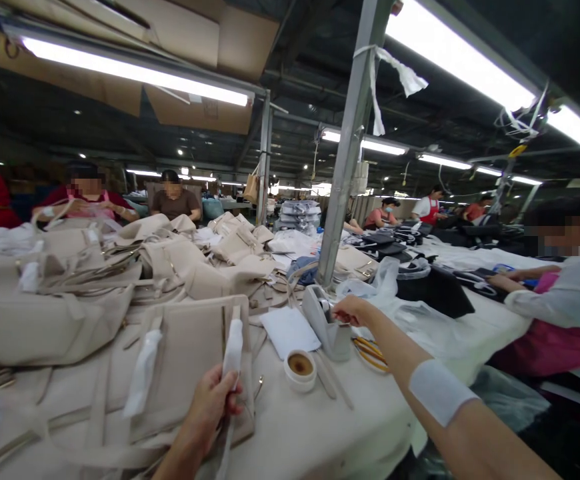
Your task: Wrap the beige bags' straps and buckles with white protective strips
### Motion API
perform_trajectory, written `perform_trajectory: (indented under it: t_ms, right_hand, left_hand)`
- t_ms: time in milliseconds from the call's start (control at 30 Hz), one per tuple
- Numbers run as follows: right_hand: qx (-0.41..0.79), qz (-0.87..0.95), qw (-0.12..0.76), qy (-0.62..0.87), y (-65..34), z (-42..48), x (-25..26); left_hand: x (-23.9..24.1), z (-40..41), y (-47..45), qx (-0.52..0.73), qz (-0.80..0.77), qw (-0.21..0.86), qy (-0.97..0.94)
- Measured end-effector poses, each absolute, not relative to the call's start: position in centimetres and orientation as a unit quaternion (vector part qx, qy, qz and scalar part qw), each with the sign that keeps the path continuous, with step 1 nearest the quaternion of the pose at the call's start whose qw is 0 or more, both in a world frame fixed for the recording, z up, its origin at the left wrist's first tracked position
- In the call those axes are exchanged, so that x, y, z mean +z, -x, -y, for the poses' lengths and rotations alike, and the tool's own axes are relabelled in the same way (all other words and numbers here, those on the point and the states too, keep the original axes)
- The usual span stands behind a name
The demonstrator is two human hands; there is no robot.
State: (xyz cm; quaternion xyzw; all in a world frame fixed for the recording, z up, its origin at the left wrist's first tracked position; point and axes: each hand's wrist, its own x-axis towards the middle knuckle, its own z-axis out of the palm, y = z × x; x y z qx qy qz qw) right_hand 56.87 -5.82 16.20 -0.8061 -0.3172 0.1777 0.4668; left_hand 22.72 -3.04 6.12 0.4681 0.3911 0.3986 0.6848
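My left hand (213, 403) grips a strap wrapped in white foam (233, 347) that belongs to a beige handbag (185, 360) lying flat in front of me. A second foam-wrapped strap (143, 373) lies on the bag to the left. My right hand (351, 310) reaches out to a grey tape dispenser (327, 323), its fingers pinched at the top of it. A white band is around my right forearm (437, 390).
A small white pot (300, 369) and a white sheet (290, 331) sit by the dispenser. Beige bags (120, 267) pile up to the left and behind. A steel post (343, 160) rises from the table. Other people sit at right (565, 300) and at the far side.
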Motion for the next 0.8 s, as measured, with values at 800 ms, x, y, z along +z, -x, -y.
perform_trajectory:
  t_ms: [800]
  right_hand:
    - [0.443,0.563,0.372,0.591,-35.7,6.8,11.4]
  left_hand:
    - [4.5,3.1,-22.6,0.429,-0.358,0.56,-0.611]
